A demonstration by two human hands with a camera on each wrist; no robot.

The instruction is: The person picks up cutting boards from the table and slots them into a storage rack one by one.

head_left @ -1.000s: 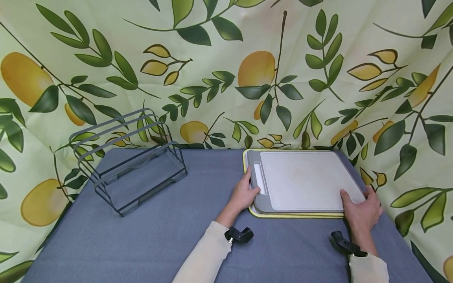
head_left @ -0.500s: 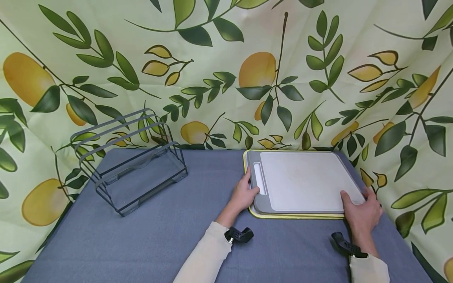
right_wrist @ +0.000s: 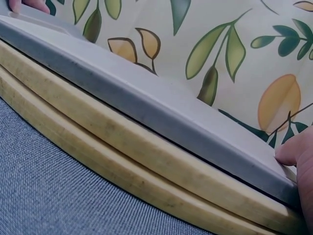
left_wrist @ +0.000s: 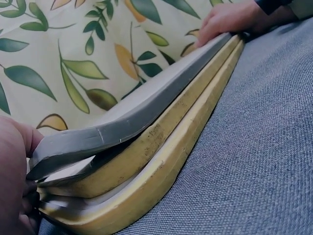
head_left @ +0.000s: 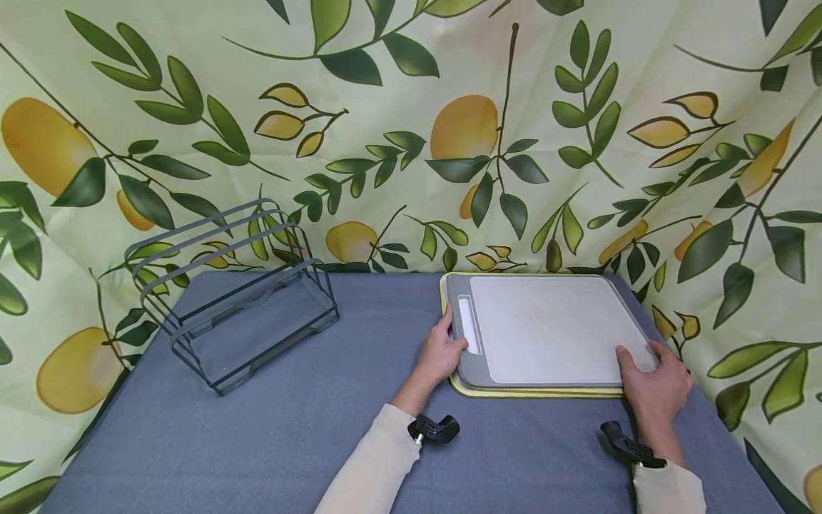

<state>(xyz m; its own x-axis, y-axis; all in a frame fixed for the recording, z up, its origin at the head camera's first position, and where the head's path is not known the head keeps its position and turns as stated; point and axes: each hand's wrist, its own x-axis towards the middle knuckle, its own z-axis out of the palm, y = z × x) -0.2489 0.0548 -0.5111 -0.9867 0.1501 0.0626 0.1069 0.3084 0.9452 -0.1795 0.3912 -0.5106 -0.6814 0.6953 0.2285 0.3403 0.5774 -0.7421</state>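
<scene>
A white cutting board with a grey rim (head_left: 546, 328) tops a flat stack at the table's right. Under it lie two yellow-edged cutting boards (left_wrist: 142, 156), one upon the other; a narrow dark gap parts the grey board from them in the left wrist view. My left hand (head_left: 439, 353) grips the grey board's left end beside its handle slot, thumb on top. At the opposite end my right hand (head_left: 658, 385) holds the front right corner, its thumb (right_wrist: 288, 149) on the white face. The fingers beneath the edges are mostly hidden.
A dark grey wire rack (head_left: 237, 296) with upright hoops stands at the table's left. Blue-grey cloth (head_left: 289, 442) covers the table. Behind and at both sides hangs a curtain (head_left: 385, 86) printed with leaves and yellow fruit, close to the stack's back edge.
My right fingers have shifted slightly left at the grey board's right edge. Otherwise the hands, boards and rack stay in place, apart from a small shift of the head view.
</scene>
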